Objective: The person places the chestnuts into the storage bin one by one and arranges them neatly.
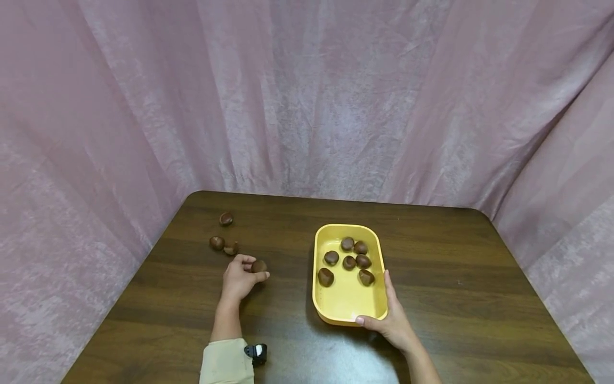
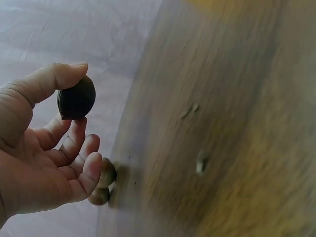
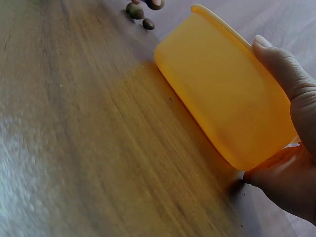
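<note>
Between thumb and fingertips, my left hand (image 1: 240, 278) pinches a brown chestnut (image 2: 77, 98), above the left part of the table. Beyond that hand lie three more chestnuts (image 1: 217, 243), two of them close together and one farther back. My right hand (image 1: 397, 322) grips the near right corner of a yellow plastic container (image 1: 342, 309), its thumb (image 3: 284, 69) at the rim and its fingers along the side. Several chestnuts (image 1: 349, 262) sit inside the container, mostly toward its far half.
The brown wooden table (image 1: 460, 298) has rounded far corners. A pink velvety curtain (image 1: 336, 106) hangs behind it and at both sides. Around my left wrist is a black strapped device (image 1: 259, 353), at the cuff of a light sleeve (image 1: 225, 362).
</note>
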`<state>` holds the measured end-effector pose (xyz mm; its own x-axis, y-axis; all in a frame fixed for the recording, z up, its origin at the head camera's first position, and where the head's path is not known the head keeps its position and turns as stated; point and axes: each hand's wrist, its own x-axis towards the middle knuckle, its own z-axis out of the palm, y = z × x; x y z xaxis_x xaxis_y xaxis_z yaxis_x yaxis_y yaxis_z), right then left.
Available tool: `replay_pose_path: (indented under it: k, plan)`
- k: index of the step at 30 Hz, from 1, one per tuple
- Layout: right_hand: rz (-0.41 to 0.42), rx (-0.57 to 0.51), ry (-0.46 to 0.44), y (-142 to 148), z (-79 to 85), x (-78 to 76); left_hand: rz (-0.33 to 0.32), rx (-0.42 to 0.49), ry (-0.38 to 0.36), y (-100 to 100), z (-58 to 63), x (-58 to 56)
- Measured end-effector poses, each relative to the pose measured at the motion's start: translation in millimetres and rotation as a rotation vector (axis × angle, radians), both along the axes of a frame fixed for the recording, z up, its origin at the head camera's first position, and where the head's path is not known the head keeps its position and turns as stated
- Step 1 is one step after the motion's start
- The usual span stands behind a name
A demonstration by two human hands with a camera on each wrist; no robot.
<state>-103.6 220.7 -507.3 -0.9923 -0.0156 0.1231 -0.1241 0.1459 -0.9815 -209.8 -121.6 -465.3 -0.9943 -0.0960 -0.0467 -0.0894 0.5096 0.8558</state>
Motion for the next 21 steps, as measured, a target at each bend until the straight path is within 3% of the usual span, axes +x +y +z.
replay_pose_path:
  k: [10, 16, 21]
  plan:
    - [0.011, -0.018, 0.005, 0, 0.1, 0.3, -0.028, 0.084, 0.021, 22, 6.3, 1.6]
    - [0.01, -0.009, 0.004, 1, -0.7, 0.2, -0.087, 0.127, -0.02, 35, 15.7, 1.5]
    - [0.005, -0.007, -0.002, 0, 1.1, 0.9, -0.122, 0.126, -0.007, 48, 23.5, -1.0]
